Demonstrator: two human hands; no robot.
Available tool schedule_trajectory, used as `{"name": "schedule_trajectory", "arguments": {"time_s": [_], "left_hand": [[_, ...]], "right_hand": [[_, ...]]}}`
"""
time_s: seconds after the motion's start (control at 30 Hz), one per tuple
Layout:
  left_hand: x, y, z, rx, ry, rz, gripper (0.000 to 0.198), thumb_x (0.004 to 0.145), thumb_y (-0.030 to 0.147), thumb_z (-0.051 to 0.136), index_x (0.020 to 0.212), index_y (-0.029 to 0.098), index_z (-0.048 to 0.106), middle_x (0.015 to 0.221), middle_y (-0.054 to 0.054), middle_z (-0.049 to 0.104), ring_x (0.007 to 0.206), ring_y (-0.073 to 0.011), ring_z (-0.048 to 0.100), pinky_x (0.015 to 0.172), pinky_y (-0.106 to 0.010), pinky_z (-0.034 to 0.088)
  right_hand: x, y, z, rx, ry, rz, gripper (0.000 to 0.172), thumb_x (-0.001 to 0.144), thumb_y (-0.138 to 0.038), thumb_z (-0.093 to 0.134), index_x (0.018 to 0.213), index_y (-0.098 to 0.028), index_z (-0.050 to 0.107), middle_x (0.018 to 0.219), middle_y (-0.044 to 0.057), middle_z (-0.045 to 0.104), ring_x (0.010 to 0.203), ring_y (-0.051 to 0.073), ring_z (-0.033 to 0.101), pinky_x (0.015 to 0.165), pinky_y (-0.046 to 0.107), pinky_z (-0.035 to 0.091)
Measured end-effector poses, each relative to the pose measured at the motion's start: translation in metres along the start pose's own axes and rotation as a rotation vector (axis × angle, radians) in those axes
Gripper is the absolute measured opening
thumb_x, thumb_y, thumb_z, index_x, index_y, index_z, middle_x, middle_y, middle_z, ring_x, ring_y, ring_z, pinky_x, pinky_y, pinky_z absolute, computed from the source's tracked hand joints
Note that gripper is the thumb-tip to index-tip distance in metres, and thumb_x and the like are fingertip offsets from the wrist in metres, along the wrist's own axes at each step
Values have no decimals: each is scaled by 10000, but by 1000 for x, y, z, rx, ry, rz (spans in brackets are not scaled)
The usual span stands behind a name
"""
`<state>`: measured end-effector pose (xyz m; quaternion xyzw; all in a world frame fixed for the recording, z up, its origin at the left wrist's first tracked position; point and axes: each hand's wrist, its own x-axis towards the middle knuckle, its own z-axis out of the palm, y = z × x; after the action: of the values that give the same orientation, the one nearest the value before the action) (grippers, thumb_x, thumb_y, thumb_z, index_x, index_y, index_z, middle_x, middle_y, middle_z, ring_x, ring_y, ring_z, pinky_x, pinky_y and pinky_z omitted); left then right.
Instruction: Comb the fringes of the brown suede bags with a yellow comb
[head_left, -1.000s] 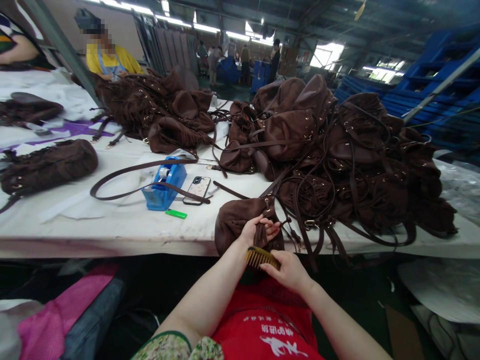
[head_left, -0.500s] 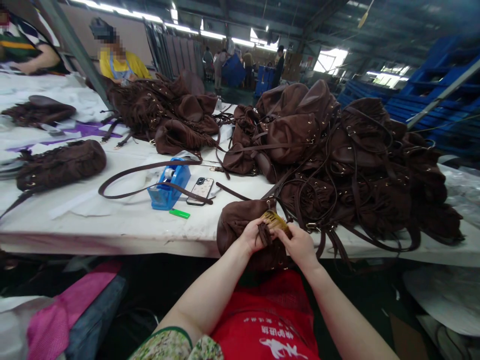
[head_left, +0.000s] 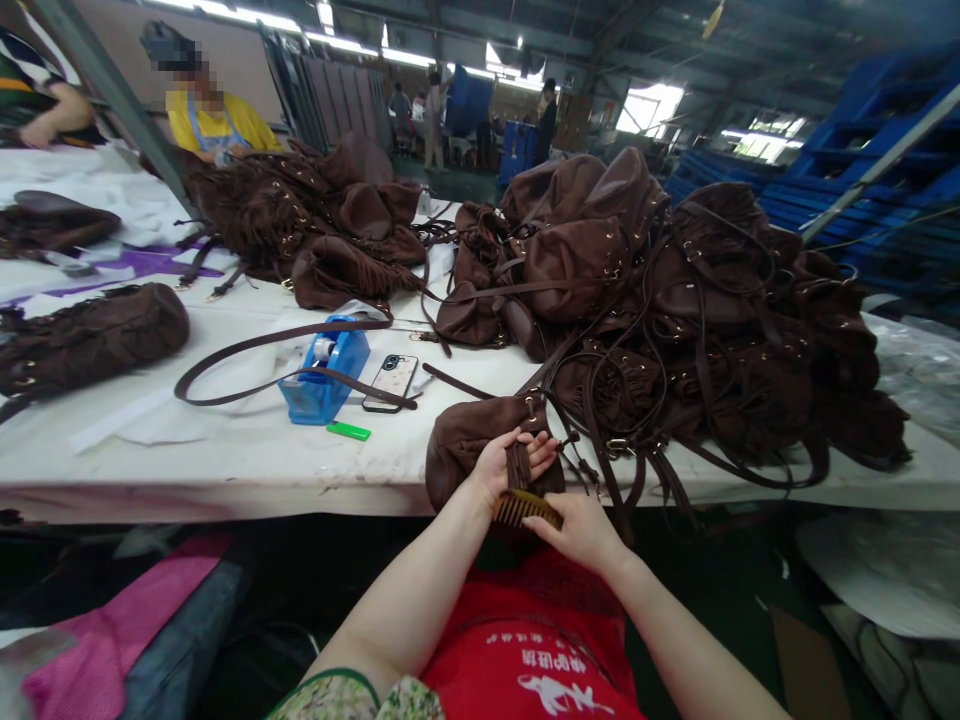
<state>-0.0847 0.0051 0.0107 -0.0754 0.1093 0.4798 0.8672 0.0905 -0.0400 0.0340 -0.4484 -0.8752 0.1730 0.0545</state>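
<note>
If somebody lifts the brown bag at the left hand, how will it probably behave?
The brown bag would probably sag, since its side looks soft and creased. Its smoother rounded end may keep its shape better. The thin strands across the left hand, if attached, would likely dangle.

The left forearm (head_left: pixel 427 565) slants up and inward to the left hand (head_left: pixel 514 462), palm up with fingers loosely spread, while the right forearm (head_left: pixel 686 620) angles in to the right hand (head_left: pixel 589 532), lower and just beside it, thumb and fingers drawn into a grip
</note>
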Motion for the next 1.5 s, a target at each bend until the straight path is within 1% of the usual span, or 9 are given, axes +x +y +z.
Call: {"name": "schedule_trajectory", "arguments": {"time_s": [0.17,0.33,0.4,0.63,0.9,1.07,1.27,1.37,1.5], "left_hand": [[3,0,2,-13,48,10,249,896,236,450,664,147,472,956,-121,671,1062,-252,624,962,-385,452],[5,0,-4,28,-23,-14,208,875,246,477,710,131,527,1101,-154,640,1117,-278,590,932,-389,474],[3,0,-5,34,-59,-26,196,876,251,474,744,126,549,1122,-159,632,1137,-278,576,889,-377,496],[-1,1,-4,19,-66,-57,250,895,257,435,705,124,529,1182,-160,612,1169,-290,554,1001,-403,422],[-1,-4,-2,67,40,-26,341,911,287,431,602,150,480,882,-122,683,906,-240,672,929,-380,457],[9,-4,0,61,160,96,324,912,251,410,620,142,498,793,-87,671,808,-211,679,836,-363,496],[13,-4,-8,154,-4,4,242,886,233,425,821,83,603,913,-140,680,860,-212,673,812,-321,508],[10,-4,-10,129,-80,-23,233,873,224,425,830,87,608,1028,-163,663,1019,-232,636,909,-333,474],[6,-2,-11,47,-112,-8,257,882,266,443,701,119,552,1218,-176,590,1224,-292,507,1012,-409,405]], "right_hand": [[-21,-22,-7,125,-147,-235,459,821,-583,572,583,-191,542,559,-26,555,504,112,442,497,259,214],[11,-7,-18,38,285,60,419,919,-537,436,700,-199,552,639,16,586,579,154,519,533,264,288],[24,3,-15,-71,341,134,387,918,-522,452,734,-203,570,682,32,617,610,173,552,545,272,297],[7,6,8,79,72,29,370,871,-518,532,700,-194,587,628,1,614,568,149,537,534,255,302],[-13,-13,-20,218,-117,-78,366,814,-516,608,667,-183,565,623,-23,570,552,123,467,528,244,273],[-17,-29,-21,425,-311,-288,487,740,-609,649,568,-171,526,525,-61,445,494,93,372,487,230,247],[28,1,-24,276,267,131,341,886,-503,502,879,-189,636,735,25,640,661,183,570,584,259,370],[40,11,-17,51,268,195,306,880,-484,516,825,-204,628,736,49,652,681,211,591,589,276,355],[20,6,2,111,106,117,314,880,-464,521,739,-196,604,678,27,635,618,174,560,558,262,318]]}}
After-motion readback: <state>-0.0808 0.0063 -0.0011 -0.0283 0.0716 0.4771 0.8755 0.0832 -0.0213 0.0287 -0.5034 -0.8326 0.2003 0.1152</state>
